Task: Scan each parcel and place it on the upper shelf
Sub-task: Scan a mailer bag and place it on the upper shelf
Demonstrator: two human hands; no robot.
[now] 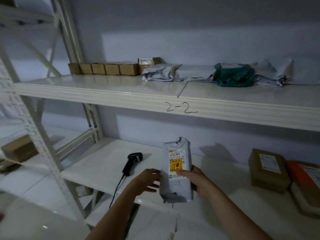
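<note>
The right hand [199, 181] grips a grey parcel [176, 172] upright above the lower shelf [97, 163], label showing, while the left hand [147, 180] hovers open at its 9 o'clock; seemingly pre-scan, next needing the scanner [132, 162] at 10 o'clock.

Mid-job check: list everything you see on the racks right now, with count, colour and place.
Grey parcel: one, with yellow-orange sticker, held upright above lower shelf.
Scanner: one, black, corded, lying on lower shelf, left of parcel.
Brown box: one, labelled, lower shelf right.
Orange parcel: one, far right, beside brown box.
Cardboard boxes: row of about six, brown, upper shelf back left.
Grey mailers: several, upper shelf middle to right.
Green bag: one, among mailers.
Right hand: grips parcel.
Left hand: open, beside parcel.
</note>
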